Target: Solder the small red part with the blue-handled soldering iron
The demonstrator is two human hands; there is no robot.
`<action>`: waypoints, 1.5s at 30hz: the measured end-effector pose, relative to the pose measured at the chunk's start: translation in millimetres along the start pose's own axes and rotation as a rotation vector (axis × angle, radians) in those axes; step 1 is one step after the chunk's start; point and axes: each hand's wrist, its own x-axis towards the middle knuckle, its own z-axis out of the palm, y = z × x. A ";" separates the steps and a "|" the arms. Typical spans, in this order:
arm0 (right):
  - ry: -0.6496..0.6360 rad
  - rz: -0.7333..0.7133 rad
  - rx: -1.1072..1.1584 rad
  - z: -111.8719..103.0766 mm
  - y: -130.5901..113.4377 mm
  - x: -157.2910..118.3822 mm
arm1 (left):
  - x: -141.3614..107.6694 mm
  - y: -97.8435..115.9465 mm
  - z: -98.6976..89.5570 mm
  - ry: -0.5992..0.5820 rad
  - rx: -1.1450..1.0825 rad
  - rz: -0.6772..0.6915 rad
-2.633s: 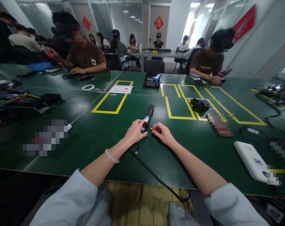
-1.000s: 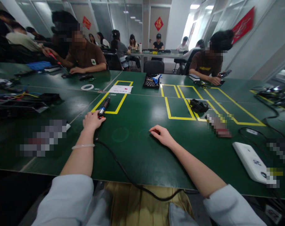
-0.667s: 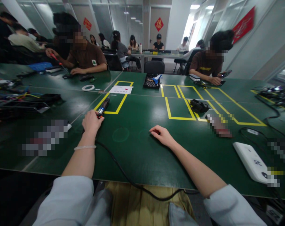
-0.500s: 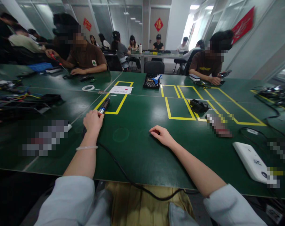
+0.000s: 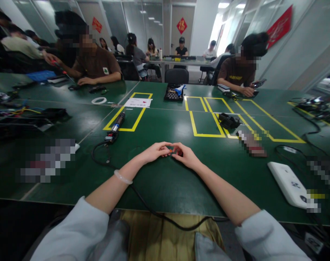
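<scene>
My left hand (image 5: 155,151) and my right hand (image 5: 187,156) meet just above the green table (image 5: 165,188), their index fingertips close together. Between them shows a small orange piece (image 5: 170,151), pinched in the left fingers; its kind is too small to tell. The right fingers are curled, and what they hold, if anything, is hidden. Left of my hands lies a dark, silver-banded cylindrical tool (image 5: 116,125), with a black cable (image 5: 143,203) running from its near end under my left forearm and over the table edge.
Yellow tape outlines (image 5: 208,135) mark the table. A black tray (image 5: 173,95) stands at the back, a black block-like part (image 5: 229,121) at right, and a white device (image 5: 287,185) near the right edge. A tape roll (image 5: 98,100) lies at left. Two co-workers sit across the table.
My left hand has left the cylindrical tool and moved right to meet my right hand. The tool now lies untouched. The right hand has stayed nearly in place.
</scene>
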 end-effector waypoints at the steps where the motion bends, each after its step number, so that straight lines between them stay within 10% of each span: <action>1: -0.002 -0.011 -0.018 0.3 -0.7 0.0 | -0.2 0.7 2.1 -0.013 -0.003 0.007; 45: 0.062 0.039 0.036 0.6 0.9 2.1 | -0.3 -9.4 10.9 0.157 0.044 0.083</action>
